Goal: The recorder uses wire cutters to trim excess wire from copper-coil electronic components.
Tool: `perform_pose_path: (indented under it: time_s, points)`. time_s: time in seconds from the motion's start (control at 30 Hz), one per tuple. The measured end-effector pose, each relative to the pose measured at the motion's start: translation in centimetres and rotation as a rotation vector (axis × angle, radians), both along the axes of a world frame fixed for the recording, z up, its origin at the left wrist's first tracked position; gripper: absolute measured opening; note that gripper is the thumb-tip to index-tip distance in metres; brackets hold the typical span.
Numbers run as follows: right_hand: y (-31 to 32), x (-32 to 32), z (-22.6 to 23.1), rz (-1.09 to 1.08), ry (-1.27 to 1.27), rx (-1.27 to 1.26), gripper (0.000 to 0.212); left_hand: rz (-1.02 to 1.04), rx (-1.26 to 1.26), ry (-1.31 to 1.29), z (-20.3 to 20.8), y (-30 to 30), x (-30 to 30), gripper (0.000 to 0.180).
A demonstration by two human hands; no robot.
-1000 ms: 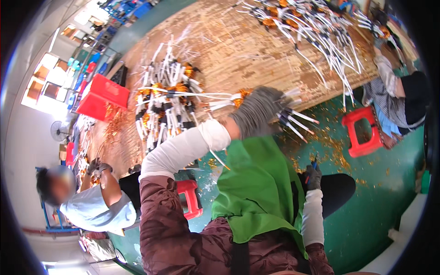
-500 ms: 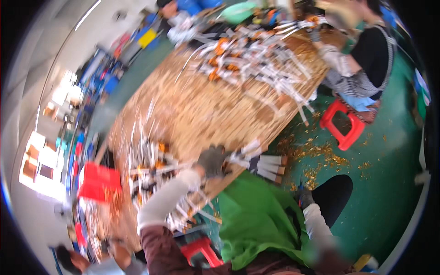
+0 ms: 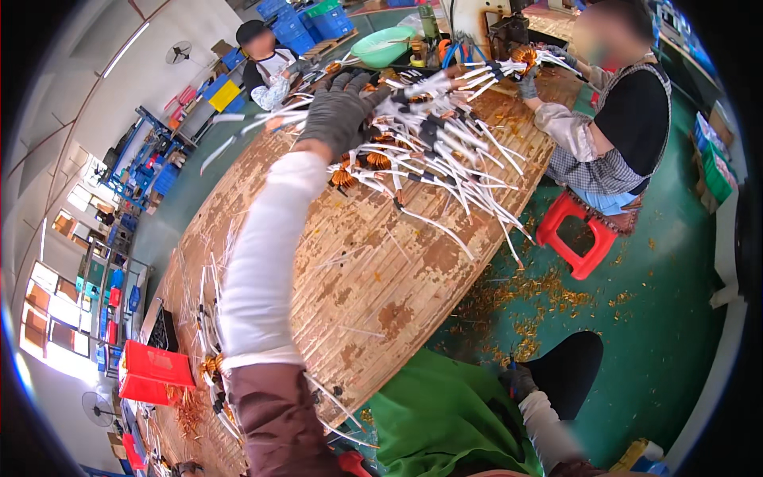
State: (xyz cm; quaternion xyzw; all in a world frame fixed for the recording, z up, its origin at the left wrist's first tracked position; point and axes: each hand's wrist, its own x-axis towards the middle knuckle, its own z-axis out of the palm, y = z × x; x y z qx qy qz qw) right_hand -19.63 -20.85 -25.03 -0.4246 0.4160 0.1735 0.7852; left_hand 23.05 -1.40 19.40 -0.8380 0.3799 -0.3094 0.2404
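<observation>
My left hand [image 3: 338, 115], in a dark grey glove, reaches far out over a heap of copper-wound coils with white leads [image 3: 445, 151]. Its fingers look stretched out across the heap. Some leads beside it are blurred, and what lies under the palm is hidden. Low on the right, by my dark-clad knee, my gloved right hand [image 3: 520, 383] is closed round a slim dark tool [image 3: 513, 355]. Only the tool's tip shows, so its kind is unclear. A green apron [image 3: 445, 413] covers my lap.
More coils [image 3: 213, 366] lie at the table's left, partly behind my sleeve. A co-worker [image 3: 628, 119] handles a coil [image 3: 523, 57] at the right; another person [image 3: 266, 63] sits at the far side. There are a red stool [image 3: 579, 258], a red box [image 3: 155, 372] and a green basin [image 3: 383, 48].
My left hand has swung from the table's near edge up to the far heap. The white-leaded piece beside it is no longer at that edge. My right hand stays low by the knee.
</observation>
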Motion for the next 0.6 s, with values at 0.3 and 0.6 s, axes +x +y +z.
perform_pose_path:
  time_s: [0.3,0.6]
  points:
    - [-0.5,-1.7,-1.7,0.035,0.043,0.000,0.014,0.176,-0.234,0.445,-19.0,-1.7,-0.1,0.065]
    - [0.4,0.7,-0.3,0.002,-0.138,0.093,0.017,0.131,-0.175,0.733,-14.5,14.8,-18.5,0.043]
